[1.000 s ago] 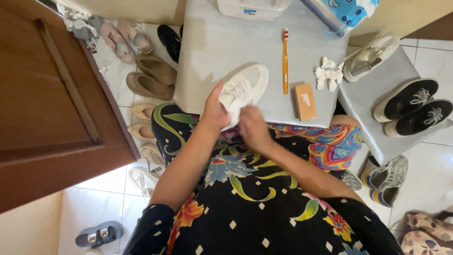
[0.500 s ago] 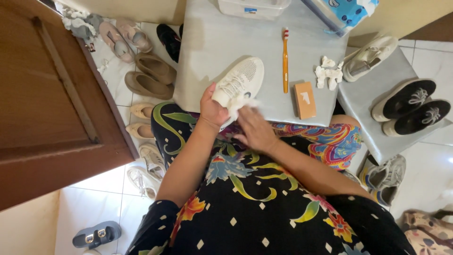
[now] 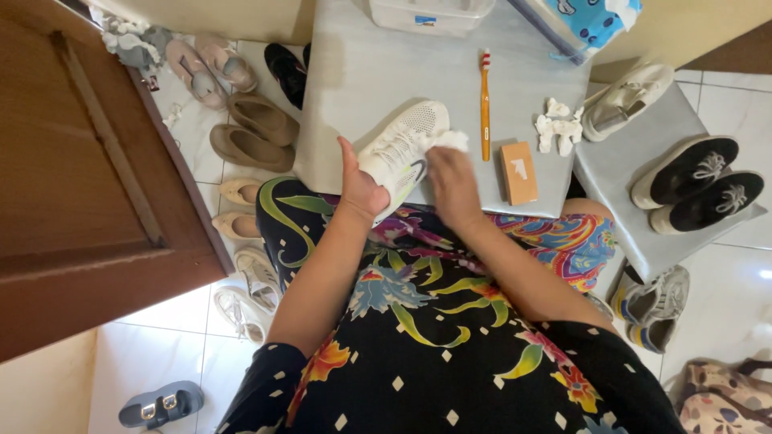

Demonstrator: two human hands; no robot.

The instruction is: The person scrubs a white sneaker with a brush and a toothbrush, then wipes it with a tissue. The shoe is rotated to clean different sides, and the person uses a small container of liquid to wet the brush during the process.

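Grey table [image 3: 354,72] with clear plastic tub [image 3: 430,12], contents unseen; left hand [image 3: 359,186] in closed grip on white sneaker [image 3: 402,145], right hand [image 3: 452,183] on white cloth [image 3: 447,141].

The white sneaker [image 3: 404,145] has a knitted mesh cloth upper, matt. The table [image 3: 354,72] looks smooth grey stone. The door [image 3: 72,193] is wood.
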